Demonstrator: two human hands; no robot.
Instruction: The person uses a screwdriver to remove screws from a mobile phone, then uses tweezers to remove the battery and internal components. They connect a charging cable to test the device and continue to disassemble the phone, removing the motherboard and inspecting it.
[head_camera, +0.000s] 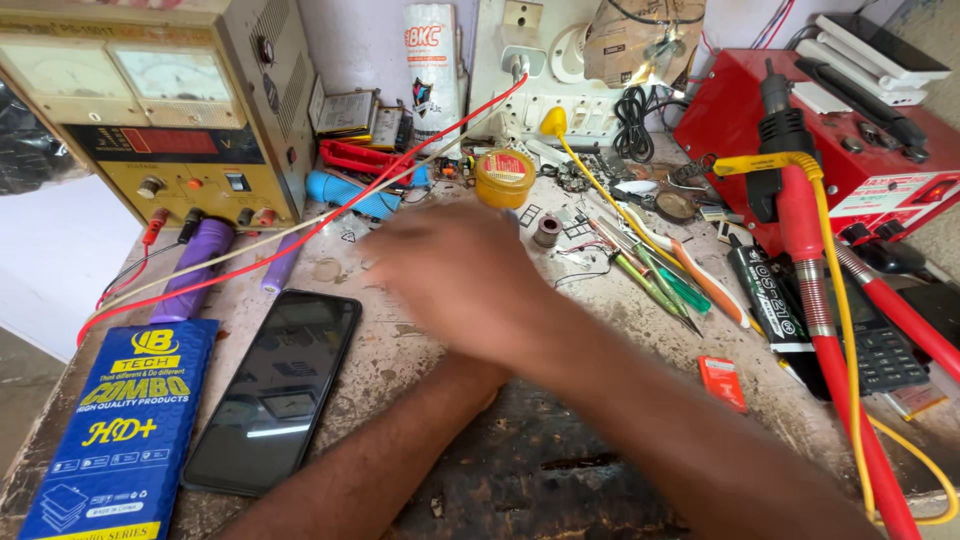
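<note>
Nearest to me, two bare forearms are crossing over the dark, scorched front of the worn grey work surface (400, 350). The right hand (455, 275) is sweeping leftward, blurred by its motion, palm down above the middle of the surface; I cannot tell whether its fingers are spread or curled, and nothing is showing in its grasp. The left hand is lying hidden beneath the right forearm, so I cannot tell its state either.

Just left of the forearms, a black flat rectangular smartphone (275, 390) is lying screen up, dark glass reflecting the room. Its long axis is running from the near-left edge toward the far right, the far end pointing at the blurred hand. Touching its left side, a blue and yellow printed flat cardboard box (120, 430) is lying almost parallel to it.

Farther back, a purple cylindrical torch (195, 268) is resting beside a thin red wire (300, 235). Beyond the hand, a round yellow tin (504, 177) is sitting near green-handled screwdrivers (660, 275). At the far left, a beige bench power supply with dials (150, 100) is standing; at the far right, a red metal rework station (830, 150) is sitting.
</note>
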